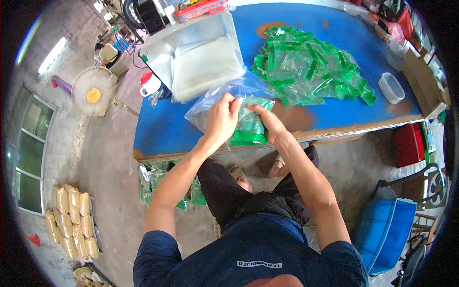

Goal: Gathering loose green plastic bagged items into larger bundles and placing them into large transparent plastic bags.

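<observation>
At the table's front edge, my left hand (222, 118) pinches the side of a large clear plastic bag (201, 111), thumb and fingertips pressed together. The bag spreads out to the left and behind that hand. My right hand (270, 123) grips the right side of a stack of small green-and-clear packets (249, 125), its thumb side lying over them. The packets look to be at or inside the bag; which one I cannot tell. A big heap of loose green-and-clear packets (311, 67) lies farther back on the right.
Flat clear bags (205, 62) lie in a pile at the back left of the blue table (167, 138). A clear plastic tub (391, 88) sits to the right. Blue crates (387, 234) stand on the floor at right, and more green packets (198, 193) lie below the table.
</observation>
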Demonstrator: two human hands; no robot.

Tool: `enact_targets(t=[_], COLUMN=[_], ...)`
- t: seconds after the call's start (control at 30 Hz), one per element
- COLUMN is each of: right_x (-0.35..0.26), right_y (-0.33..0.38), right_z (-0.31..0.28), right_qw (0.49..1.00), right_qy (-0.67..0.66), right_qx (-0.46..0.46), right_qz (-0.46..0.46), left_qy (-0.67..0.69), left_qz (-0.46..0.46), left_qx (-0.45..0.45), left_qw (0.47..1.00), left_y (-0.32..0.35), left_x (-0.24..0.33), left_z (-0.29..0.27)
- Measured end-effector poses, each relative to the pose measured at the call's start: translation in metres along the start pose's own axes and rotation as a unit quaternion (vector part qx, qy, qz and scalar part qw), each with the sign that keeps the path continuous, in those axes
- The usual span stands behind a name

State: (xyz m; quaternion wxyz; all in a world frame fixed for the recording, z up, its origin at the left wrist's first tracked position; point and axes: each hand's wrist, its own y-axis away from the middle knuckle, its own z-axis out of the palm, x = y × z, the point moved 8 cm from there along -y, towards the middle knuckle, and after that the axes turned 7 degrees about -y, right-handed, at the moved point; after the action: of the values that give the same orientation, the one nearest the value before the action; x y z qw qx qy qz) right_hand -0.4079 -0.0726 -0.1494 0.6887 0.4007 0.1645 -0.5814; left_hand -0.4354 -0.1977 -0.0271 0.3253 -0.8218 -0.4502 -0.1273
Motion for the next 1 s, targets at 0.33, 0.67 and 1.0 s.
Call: enact_targets(t=[0.33, 0.67, 1.0], right_x=[-0.018, -0.017, -0.010], right_y=[0.007, 0.037, 0.045], right_z=[0.019, 0.040, 0.085], right_qw=[0.996, 0.977, 0.929], right_qy=[0.010, 0.134, 0.320], right_qx=[-0.030, -0.065, -0.146], right_qz=[-0.089, -0.154, -0.114], left_qy=[0.028, -0.097, 0.103], left_qz=[0.093, 0.268, 0.291], left_qx=[-0.180, -0.141, -0.186], left_qw=[0.979, 0.948, 0.933], left_y=[0.086, -0.056, -0.051], left_x=[0.076, 0.071, 0.110], left_z=[-0.003, -0.029, -0.009])
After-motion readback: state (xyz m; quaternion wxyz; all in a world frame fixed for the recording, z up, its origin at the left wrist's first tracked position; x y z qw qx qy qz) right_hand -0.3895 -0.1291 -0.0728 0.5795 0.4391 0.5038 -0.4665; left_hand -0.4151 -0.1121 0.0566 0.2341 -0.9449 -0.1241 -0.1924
